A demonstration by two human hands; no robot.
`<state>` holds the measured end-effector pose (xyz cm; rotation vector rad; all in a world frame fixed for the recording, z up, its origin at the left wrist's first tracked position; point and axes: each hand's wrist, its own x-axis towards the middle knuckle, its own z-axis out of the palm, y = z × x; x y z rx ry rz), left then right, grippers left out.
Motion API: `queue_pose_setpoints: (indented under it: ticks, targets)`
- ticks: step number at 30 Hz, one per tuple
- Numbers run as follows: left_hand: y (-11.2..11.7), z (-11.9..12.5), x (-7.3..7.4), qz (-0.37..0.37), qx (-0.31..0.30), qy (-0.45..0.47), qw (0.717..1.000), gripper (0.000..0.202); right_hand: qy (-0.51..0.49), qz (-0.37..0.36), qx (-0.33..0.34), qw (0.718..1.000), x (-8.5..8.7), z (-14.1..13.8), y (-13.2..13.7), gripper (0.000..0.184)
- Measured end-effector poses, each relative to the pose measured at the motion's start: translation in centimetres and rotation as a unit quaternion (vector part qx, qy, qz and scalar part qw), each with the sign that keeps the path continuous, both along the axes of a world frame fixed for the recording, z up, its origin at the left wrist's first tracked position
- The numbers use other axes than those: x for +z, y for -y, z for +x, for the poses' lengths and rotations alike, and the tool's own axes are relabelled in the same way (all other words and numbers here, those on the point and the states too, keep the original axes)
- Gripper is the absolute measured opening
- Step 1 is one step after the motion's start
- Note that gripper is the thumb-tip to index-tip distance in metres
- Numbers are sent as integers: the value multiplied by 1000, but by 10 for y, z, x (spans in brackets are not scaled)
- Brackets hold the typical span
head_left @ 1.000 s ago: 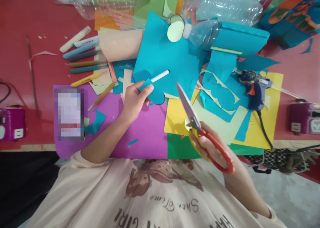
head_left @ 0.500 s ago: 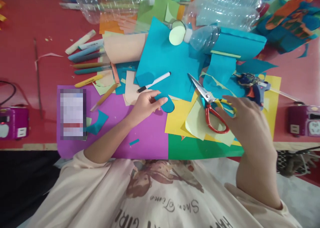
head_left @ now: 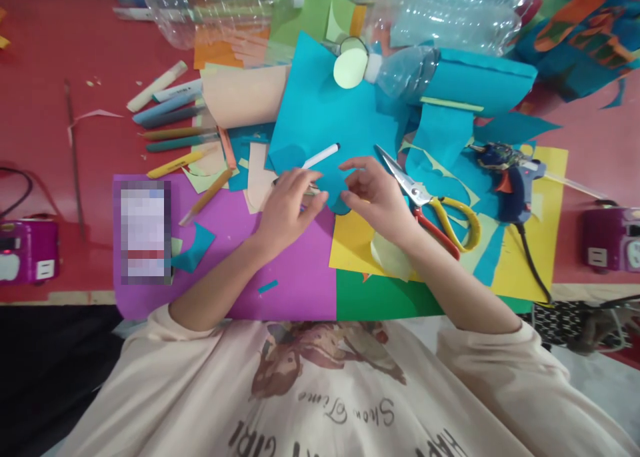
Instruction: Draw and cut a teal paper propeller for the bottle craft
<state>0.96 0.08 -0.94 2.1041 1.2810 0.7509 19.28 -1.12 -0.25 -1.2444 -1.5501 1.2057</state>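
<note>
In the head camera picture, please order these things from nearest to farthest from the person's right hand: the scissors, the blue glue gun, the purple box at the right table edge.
Measured from the right hand:
1. Scissors, lying just right of the hand, blades pointing toward it.
2. Blue glue gun, farther right, on the yellow paper.
3. Purple box, at the far right edge of the table.

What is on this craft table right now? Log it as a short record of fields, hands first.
left hand: fingers on the blue paper cutout
right hand: pinching the same cutout from the other side
marker: white, on the big blue sheet, just above the hands
scissors: lying beside the right hand, held by no one
glue gun: on the yellow paper, cord trailing off the table
far edge: clear plastic bottles
</note>
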Motion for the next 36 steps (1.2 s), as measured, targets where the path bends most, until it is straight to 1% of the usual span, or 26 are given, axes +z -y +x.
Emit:
queue_pose_setpoints:
  ticks: [1,2,4,7,10,13,15,17,20,21,22,25,28,30,32,36]
  targets:
    - [1,0,-1,56,16,-44,997,54,-11,12,-25,1000,-3,-1,-2,23]
    - [2,0,-3,91,26,-81,992,56,-18,24,-48,998,-6,-1,-3,23]
    - [5,0,-7,118,37,-124,985,57,-28,39,-80,996,-8,-3,-1,25]
    - [7,1,-17,96,60,-152,982,69,-38,39,-94,994,-9,-4,5,28]
    - [3,-3,-25,61,80,-160,982,84,-52,33,-93,994,-8,-4,10,30]
    - [-9,-13,-25,50,81,-124,988,93,-68,25,-100,992,-8,-3,10,29]
    - [-17,-22,-20,52,89,-85,991,85,-72,23,-109,991,-9,-2,9,25]
    - [-21,-28,-13,69,91,-40,993,71,-64,23,-113,991,-9,-1,8,19]
    - [-19,-28,-6,127,98,35,986,51,-33,4,-101,994,-7,-1,8,8]
    - [-17,-26,-5,150,94,68,982,46,-18,-7,-92,996,-7,-1,7,9]
    - [-14,-23,-5,179,71,95,977,45,0,-17,-79,997,-6,-1,7,11]
    - [-7,-13,-8,101,35,85,991,47,61,-29,-40,997,-3,-1,8,14]
    - [-2,-8,-10,18,-1,104,994,49,105,-26,-39,993,-1,0,9,12]
    - [-1,-7,-11,-30,-31,130,991,48,109,-23,-43,993,1,1,10,18]
    - [0,-6,-11,-66,-60,156,984,48,93,-14,-25,995,2,1,10,24]
    - [1,-5,-13,-106,-108,203,967,50,85,20,10,996,1,-1,9,22]
